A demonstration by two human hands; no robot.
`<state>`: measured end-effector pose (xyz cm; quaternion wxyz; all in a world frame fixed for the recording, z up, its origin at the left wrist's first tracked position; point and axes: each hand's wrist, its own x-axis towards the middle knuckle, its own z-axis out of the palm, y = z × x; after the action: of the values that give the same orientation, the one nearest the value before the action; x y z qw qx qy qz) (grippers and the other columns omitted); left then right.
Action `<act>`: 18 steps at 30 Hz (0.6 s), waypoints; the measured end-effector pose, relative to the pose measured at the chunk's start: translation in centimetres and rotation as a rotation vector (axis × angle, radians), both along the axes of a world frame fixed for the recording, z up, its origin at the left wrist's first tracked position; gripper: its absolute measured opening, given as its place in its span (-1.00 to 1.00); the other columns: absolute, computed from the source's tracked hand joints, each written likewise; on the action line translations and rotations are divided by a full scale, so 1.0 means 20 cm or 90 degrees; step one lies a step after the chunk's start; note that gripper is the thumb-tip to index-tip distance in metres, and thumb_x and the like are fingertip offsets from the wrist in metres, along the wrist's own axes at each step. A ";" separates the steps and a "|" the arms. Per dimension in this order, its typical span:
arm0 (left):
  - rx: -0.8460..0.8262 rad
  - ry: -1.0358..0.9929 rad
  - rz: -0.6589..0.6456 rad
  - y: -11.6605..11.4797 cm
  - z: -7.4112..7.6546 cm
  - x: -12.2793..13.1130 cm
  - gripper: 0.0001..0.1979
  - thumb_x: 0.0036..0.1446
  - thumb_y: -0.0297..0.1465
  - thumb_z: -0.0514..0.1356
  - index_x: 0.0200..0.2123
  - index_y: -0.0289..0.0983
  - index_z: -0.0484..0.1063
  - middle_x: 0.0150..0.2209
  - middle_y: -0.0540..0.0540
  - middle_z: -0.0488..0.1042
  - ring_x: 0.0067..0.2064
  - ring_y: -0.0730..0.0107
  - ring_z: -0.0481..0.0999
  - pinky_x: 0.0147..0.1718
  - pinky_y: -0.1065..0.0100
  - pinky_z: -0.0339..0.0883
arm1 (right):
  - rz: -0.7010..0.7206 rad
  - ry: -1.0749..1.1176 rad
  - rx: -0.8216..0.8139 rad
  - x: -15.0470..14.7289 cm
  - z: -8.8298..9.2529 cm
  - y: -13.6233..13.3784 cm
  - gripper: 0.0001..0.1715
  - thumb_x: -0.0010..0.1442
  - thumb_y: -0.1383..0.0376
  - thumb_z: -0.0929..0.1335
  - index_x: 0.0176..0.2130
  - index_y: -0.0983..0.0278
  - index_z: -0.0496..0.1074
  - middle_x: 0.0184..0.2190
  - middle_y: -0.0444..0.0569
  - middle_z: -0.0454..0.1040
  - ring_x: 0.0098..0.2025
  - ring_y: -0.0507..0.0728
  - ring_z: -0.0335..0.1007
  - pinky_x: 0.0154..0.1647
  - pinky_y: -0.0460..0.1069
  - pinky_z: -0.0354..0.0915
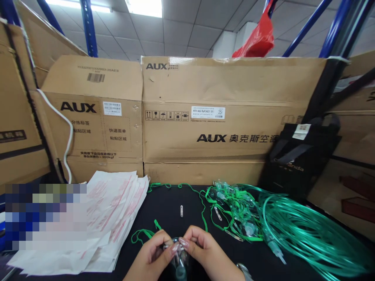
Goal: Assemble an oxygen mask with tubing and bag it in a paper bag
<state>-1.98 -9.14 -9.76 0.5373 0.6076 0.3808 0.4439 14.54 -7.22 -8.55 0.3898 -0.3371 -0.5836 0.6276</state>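
Note:
A clear plastic oxygen mask (181, 269) with a greenish connector is held low at the front of the black tabletop. My left hand (158, 251) pinches its upper edge between thumb and fingers. My right hand (202, 246) grips the same edge from the other side, with the thumbs close together. Something small and pale shows at the fingertips, too covered to make out. A green elastic strap (143, 234) loops out beside my left hand. Beyond the hands lies a small metal nose strip (181, 211), apart from them.
To the right, several clear masks (249, 228) lie tangled with green straps, beside coiled green tubing (310, 238). White printed paper packages (117, 210) are stacked at left. Cardboard boxes (228, 86) wall off the back, and a black bag (281, 168) leans at back right.

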 end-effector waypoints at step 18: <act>-0.002 -0.046 0.003 0.01 0.01 -0.02 -0.70 0.02 -0.16 0.16 -0.49 -0.31 0.37 -0.48 0.01 0.24 -0.40 0.43 0.21 -0.38 0.40 0.10 | 0.009 0.173 -0.112 -0.01 0.03 -0.03 -0.57 -0.07 0.05 0.44 -0.55 0.33 0.29 -0.62 -0.16 0.32 -0.55 -0.04 0.19 -0.43 -0.09 0.12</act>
<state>-2.33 -9.03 -9.51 0.5509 0.5895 0.3633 0.4659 14.31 -7.79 -7.89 0.4300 -0.2778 -0.4707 0.7186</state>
